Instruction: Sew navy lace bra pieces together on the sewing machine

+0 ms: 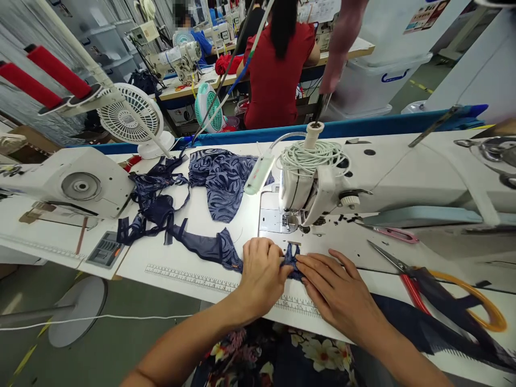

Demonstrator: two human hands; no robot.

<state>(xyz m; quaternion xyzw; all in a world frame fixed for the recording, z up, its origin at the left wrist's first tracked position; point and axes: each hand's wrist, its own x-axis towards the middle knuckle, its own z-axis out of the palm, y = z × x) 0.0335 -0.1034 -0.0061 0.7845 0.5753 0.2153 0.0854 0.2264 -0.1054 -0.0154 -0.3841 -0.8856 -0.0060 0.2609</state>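
Observation:
Navy lace fabric of a bra (229,251) lies along the front of the white table, its sheer band stretching out to the left. My left hand (262,274) is closed on the lace, thumb and forefinger pinching its edge. Beside it, my right hand (334,282) lies flat with fingers stretched, fingertips pressing the same lace. A narrow piece with a gap in it shows between both hands. Just beyond them stands the sewing machine's needle and presser foot (289,219), apart from the fabric. My fingers partly hide the lace.
Large scissors (415,274) with red and orange handles and dark cloth strips lie at right, near pink-handled snips (397,234). Navy bra pieces (155,207) and a patterned cloth (223,183) lie left of the machine. A ruler tape (189,277) runs along the front edge. Another person (274,75) sits beyond.

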